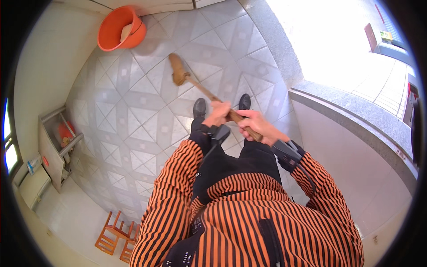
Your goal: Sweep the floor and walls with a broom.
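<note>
A mop (178,71) with a brown head and a wooden handle slants from the tiled floor up toward my body. Its head rests ahead of my feet, a little to the left, and looks slightly blurred. My left hand (217,114) is closed round the handle partway up. Nearer the handle's top end, my right hand (260,127) grips it as well, to the right of the left hand. Both wrists wear dark straps with devices on them.
An orange bucket (132,37) with something pale inside stands by the far left wall. At left is a metal-framed stand (53,151) holding a red item. Wooden stools (106,238) sit at the lower left. A low wall (347,122) runs along the right, beside a bright doorway.
</note>
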The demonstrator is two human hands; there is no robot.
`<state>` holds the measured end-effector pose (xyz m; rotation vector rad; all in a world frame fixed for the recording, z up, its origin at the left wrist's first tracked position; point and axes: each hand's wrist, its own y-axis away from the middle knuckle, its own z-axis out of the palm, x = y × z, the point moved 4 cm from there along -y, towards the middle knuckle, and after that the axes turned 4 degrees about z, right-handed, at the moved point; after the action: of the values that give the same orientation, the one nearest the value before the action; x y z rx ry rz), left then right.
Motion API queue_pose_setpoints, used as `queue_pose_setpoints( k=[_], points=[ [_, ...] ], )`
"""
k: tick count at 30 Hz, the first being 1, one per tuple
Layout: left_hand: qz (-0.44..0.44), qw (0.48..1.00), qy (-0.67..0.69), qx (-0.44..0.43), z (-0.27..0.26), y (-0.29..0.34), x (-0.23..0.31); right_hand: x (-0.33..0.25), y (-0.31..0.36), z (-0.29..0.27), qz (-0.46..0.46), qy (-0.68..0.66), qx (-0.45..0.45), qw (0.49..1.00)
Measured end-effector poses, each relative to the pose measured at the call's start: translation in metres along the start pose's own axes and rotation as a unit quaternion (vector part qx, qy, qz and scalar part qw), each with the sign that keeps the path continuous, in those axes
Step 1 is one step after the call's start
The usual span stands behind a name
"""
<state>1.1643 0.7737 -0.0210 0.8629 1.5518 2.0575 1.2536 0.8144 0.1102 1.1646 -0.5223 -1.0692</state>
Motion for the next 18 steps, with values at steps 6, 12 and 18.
queue_pose_setpoints(
  k=[6,12,18],
  points=[
    [0.007,0.993,-0.053,-0.103,0.147,-0.007,-0.019,-0.020,0.071,-0.102,-0.029,0.019,0.156,0.987],
    [0.023,0.981,-0.082,-0.172,0.254,0.012,-0.035,-0.019,0.115,-0.178,-0.090,0.082,0.217,0.969],
    [0.047,0.983,-0.045,-0.169,0.249,0.035,-0.067,-0.002,0.155,-0.193,-0.059,0.080,0.127,0.987]
  ],
)
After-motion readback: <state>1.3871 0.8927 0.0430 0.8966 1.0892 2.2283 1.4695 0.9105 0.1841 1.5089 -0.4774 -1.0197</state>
